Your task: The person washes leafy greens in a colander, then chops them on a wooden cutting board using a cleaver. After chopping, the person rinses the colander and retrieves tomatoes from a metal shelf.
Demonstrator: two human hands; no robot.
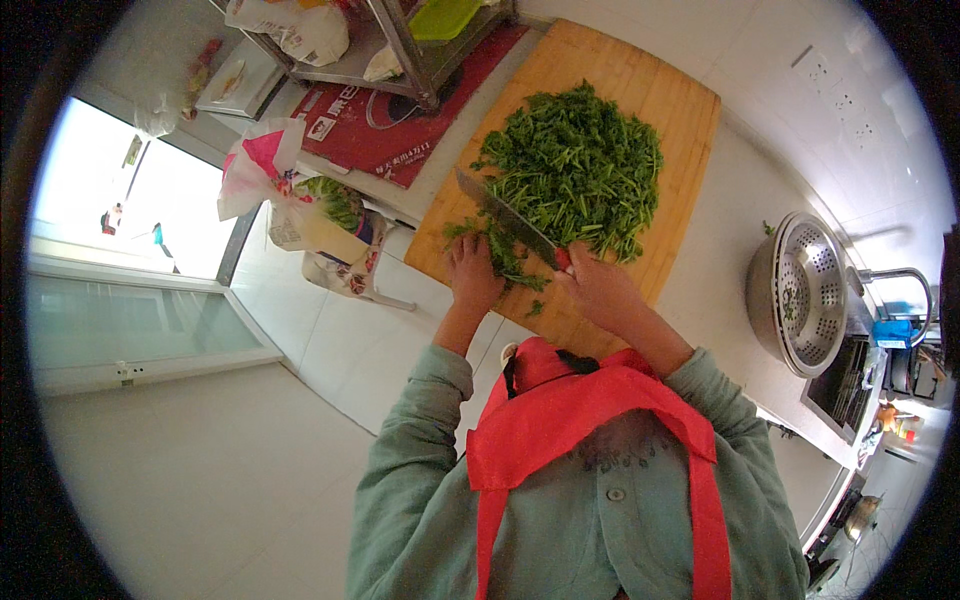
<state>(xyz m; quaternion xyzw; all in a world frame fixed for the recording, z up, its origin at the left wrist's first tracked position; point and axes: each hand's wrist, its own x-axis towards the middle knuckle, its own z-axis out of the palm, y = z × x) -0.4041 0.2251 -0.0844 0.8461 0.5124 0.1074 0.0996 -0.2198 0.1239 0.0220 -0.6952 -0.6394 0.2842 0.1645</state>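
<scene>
My right hand (pixel 600 289) grips the red handle of a kitchen knife (pixel 514 225), whose broad dark blade points up and to the left. Beneath it is a wooden cutting board (pixel 679 112). A large heap of chopped leafy greens (pixel 581 165) covers the board's middle, partly behind the blade. On the near side of the blade, my left hand (pixel 474 274) holds down a small bunch of greens (pixel 506 255) at the board's left edge. The fingers partly hide this bunch. A loose sprig (pixel 535 308) lies closer to my body.
Right of the board, a perforated metal colander (pixel 814 300) sits in a basin on the counter (pixel 712 225), near a sink faucet (pixel 911 281). A metal rack (pixel 352 71) stands over a red mat (pixel 412 142) at the back left. Below, a stool (pixel 330 274) carries bagged vegetables (pixel 334 201).
</scene>
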